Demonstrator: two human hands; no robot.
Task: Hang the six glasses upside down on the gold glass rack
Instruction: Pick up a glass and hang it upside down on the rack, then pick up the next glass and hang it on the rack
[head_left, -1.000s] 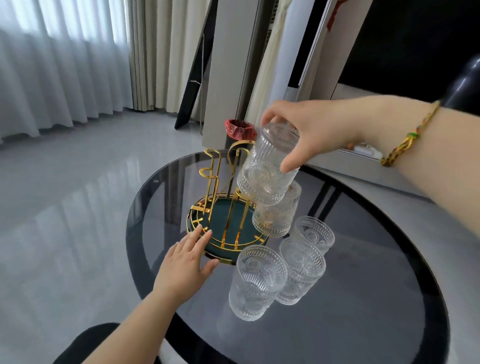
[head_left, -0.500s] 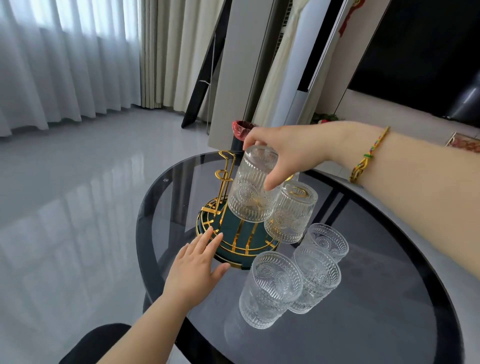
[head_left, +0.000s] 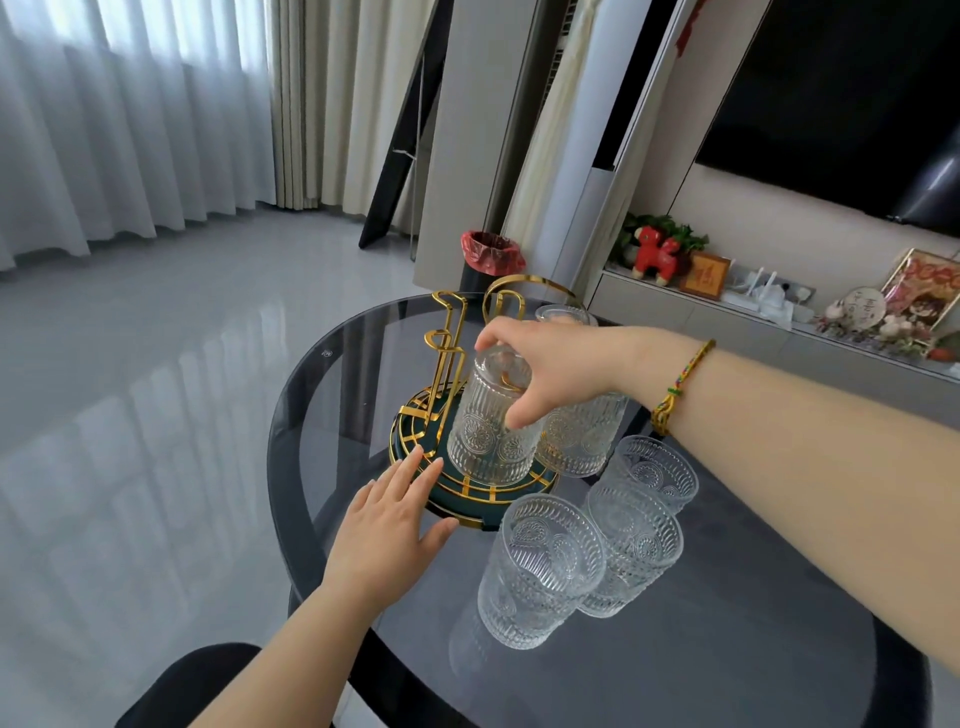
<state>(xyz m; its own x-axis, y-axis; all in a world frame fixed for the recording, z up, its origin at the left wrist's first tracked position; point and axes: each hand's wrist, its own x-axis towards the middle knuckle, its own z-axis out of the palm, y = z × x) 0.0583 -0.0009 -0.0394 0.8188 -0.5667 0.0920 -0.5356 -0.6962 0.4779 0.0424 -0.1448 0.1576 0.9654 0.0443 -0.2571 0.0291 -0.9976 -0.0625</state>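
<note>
- Table (head_left: 332, 415): round, dark glass top; it carries the rack and all the glasses.
- Left hand (head_left: 387, 525): open and flat, fingers spread, holding nothing. Fingertips touch the near-left rim of the rack base; the palm lies on the table glass.
- Gold glass rack (head_left: 447, 358): stands upright toward the table's far-left edge, gold wire posts rising from a round dark green base with a gold grid.
- Held glass (head_left: 488, 431): inverted, mouth down, over a rack post at the near side of the base. A gold hook tip shows through its upturned bottom.
- Right hand (head_left: 561, 364): clamped on the bottom end of the held glass, thumb at the front, fingers over the top.
- Second inverted glass (head_left: 576, 441): on the rack just right of the held one, partly hidden by the right hand.
- A further glass (head_left: 563, 314): visible behind the hand; its seating cannot be determined.
- Three upright glasses (head_left: 543, 566): clustered on the table, touching or nearly so, just right of the rack base toward the centre.
</note>
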